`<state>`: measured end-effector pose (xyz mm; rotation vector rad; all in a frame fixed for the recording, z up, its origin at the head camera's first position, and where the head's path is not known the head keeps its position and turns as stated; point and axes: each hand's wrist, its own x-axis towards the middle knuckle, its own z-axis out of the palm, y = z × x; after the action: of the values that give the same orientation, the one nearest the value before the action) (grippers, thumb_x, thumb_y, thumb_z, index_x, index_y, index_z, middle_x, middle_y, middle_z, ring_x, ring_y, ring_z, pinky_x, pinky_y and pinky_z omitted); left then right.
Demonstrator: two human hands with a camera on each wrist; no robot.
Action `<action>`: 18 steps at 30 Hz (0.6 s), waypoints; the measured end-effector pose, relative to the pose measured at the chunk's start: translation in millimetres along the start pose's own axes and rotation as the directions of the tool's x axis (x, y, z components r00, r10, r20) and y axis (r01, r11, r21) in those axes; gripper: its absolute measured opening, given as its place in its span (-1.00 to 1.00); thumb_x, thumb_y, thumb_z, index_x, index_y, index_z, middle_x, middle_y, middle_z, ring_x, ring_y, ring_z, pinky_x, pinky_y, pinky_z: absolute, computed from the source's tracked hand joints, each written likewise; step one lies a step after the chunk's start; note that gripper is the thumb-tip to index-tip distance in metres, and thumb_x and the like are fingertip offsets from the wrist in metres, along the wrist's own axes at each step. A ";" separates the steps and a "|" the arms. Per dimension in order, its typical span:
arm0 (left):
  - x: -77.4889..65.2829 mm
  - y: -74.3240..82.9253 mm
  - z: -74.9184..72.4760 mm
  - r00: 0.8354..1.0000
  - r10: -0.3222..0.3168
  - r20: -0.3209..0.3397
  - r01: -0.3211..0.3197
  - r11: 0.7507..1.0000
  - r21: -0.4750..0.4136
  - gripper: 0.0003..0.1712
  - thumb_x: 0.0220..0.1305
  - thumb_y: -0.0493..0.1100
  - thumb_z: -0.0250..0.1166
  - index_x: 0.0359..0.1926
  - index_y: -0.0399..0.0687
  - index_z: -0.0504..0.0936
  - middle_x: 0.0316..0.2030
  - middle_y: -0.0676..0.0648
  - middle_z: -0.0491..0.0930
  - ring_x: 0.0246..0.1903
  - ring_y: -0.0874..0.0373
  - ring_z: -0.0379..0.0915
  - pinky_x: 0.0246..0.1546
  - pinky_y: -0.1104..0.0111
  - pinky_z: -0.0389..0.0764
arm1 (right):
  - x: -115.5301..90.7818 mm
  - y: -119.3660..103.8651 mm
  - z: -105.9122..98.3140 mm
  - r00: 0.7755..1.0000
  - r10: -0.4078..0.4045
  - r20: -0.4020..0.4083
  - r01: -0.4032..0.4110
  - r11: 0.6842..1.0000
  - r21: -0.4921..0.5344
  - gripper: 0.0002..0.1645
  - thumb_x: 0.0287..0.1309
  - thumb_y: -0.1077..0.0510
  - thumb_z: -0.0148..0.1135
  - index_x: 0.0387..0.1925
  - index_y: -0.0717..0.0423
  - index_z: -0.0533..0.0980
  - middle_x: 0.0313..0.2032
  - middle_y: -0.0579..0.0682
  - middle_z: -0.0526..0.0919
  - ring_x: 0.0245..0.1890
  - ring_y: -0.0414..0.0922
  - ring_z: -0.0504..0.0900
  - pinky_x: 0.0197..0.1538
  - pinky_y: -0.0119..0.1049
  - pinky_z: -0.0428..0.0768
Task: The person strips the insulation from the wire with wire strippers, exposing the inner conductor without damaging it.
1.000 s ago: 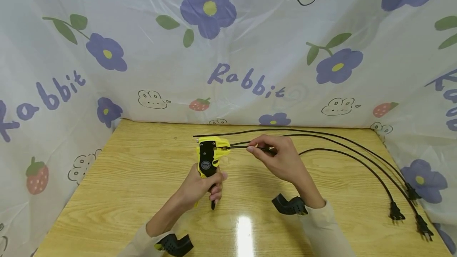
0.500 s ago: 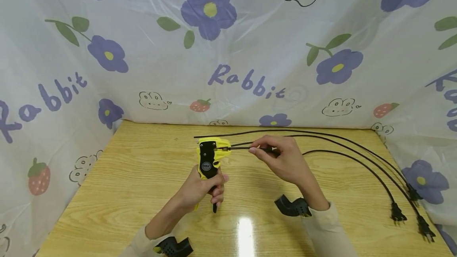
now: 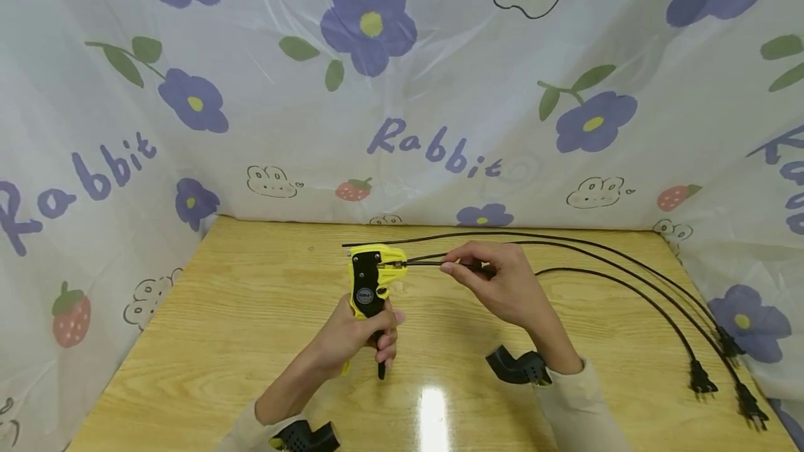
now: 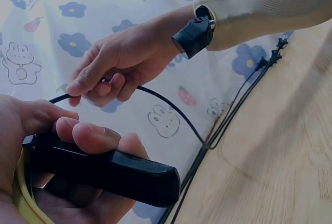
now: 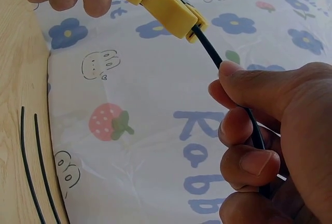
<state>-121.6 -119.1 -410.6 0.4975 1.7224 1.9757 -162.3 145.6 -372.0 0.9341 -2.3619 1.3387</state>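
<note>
Over the wooden table [image 3: 239, 340], my left hand [image 3: 361, 333] is wrapped round the handles of the yellow-and-black tool [image 3: 366, 277], how hard I can't tell. My right hand [image 3: 499, 281] pinches the black cable [image 5: 208, 46] just outside the tool's mouth, the end hidden inside. A slack pinch could let it slip; inserted too deep, I judge, squeezing could damage it.

Cream sleeves [image 3: 581, 403] meet 2 black, bent wrist devices [image 3: 518, 368] dotted with small holes.
</note>
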 end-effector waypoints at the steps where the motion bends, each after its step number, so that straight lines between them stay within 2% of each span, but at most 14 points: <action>1: 0.0 0.1 -0.1 1.000 -0.001 0.000 0.001 1.000 0.001 -0.61 0.50 -0.19 0.19 -0.52 -0.18 0.38 -0.66 0.05 0.39 -0.70 0.21 0.45 -0.49 0.16 0.74 | -0.1 0.2 0.0 1.000 0.001 0.000 -0.001 1.000 0.000 -0.88 0.31 0.20 0.38 -0.20 -0.08 0.75 -0.47 -0.20 0.69 -0.74 -0.37 0.21 -0.65 -0.47 0.30; 18: -0.3 0.7 -4.4 0.999 -0.036 0.003 0.036 0.999 0.001 -0.63 0.50 -0.13 0.23 -0.50 -0.13 0.42 -0.64 0.04 0.42 -0.67 0.19 0.48 -0.45 0.15 0.75 | -0.3 4.1 0.5 0.999 0.032 0.017 -0.032 1.000 -0.001 -0.91 0.32 0.16 0.36 -0.21 -0.05 0.75 -0.43 -0.18 0.72 -0.73 -0.36 0.21 -0.65 -0.47 0.32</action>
<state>-123.9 -122.9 -410.6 0.4672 1.7186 1.9481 -164.7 146.8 -375.2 0.9149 -2.3988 1.3470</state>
